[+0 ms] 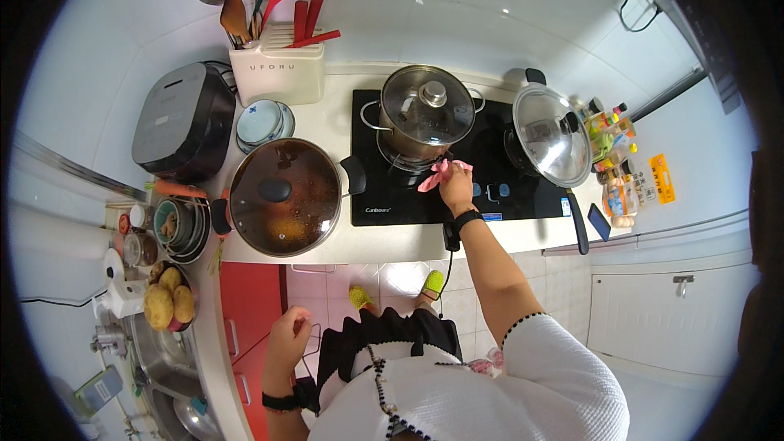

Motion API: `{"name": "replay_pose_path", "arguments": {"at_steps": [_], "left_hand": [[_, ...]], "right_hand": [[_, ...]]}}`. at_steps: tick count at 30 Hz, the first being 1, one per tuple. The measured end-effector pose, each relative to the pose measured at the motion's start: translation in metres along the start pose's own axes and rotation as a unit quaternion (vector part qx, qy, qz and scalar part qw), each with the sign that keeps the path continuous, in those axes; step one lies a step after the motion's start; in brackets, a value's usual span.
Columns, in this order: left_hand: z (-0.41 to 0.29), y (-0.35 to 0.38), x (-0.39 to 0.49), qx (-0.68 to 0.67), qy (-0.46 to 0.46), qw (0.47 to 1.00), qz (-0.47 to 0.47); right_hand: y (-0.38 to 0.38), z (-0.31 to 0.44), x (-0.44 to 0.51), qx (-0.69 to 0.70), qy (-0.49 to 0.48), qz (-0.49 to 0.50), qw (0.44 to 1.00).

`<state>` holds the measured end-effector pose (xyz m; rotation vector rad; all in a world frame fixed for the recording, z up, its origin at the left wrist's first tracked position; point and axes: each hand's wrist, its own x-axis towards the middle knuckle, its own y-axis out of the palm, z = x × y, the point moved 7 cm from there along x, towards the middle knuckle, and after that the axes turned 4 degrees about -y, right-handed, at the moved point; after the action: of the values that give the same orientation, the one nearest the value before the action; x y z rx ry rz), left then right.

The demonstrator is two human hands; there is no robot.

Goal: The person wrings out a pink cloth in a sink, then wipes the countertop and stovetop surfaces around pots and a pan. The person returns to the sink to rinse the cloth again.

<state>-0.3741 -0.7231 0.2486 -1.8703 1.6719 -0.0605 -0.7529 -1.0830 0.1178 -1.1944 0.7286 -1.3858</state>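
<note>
My right hand [456, 187] presses a pink cloth [436, 175] onto the black glass cooktop [404, 202], close to the front of the burner under a steel stockpot [422, 128] with a glass lid. My left hand [288, 340] hangs at my left side, away from the counter, its fingers loosely curled and nothing visible in it. A wide pan with a dark glass lid [275, 196] stands left of the cooktop, one handle reaching over its edge. On the right burner sits a wok with a domed lid [548, 135]; its long handle [577, 223] sticks out past the counter front.
A utensil and knife holder [278, 76], a rice cooker [184, 122] and stacked small dishes [260, 122] stand at the back left. Potatoes [168, 300] sit in a bowl near the sink [162, 349]. Seasoning bottles [612, 135] and a phone [599, 222] lie to the right.
</note>
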Motion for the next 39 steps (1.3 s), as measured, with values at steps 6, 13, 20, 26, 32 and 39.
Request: {"name": "replay_pose_path", "arguments": {"at_steps": [6, 13, 20, 26, 32, 39], "left_hand": [[-0.001, 0.007, 0.003, 0.0, 0.0, 1.0, 0.016], [-0.01, 0.009, 0.006, -0.005, 0.004, 1.0, 0.023], [-0.016, 0.014, 0.008, 0.008, 0.002, 1.0, 0.016], [-0.018, 0.018, 0.012, 0.009, -0.008, 1.0, 0.025], [-0.014, 0.015, 0.009, -0.004, -0.009, 1.0, 0.015], [-0.013, 0.016, 0.011, 0.003, -0.002, 1.0, 0.016]], "right_hand": [[0.013, 0.003, -0.004, -0.013, -0.047, 0.028, 0.998], [0.019, 0.006, 0.002, -0.049, -0.062, 0.083, 0.993], [0.007, 0.05, -0.049, 0.072, -0.179, 0.086, 0.977], [-0.005, 0.064, -0.064, 0.07, -0.182, 0.108, 0.975], [-0.016, 0.066, -0.07, 0.103, -0.155, 0.107, 0.977], [0.002, 0.075, -0.071, 0.142, -0.139, 0.198, 0.96]]}}
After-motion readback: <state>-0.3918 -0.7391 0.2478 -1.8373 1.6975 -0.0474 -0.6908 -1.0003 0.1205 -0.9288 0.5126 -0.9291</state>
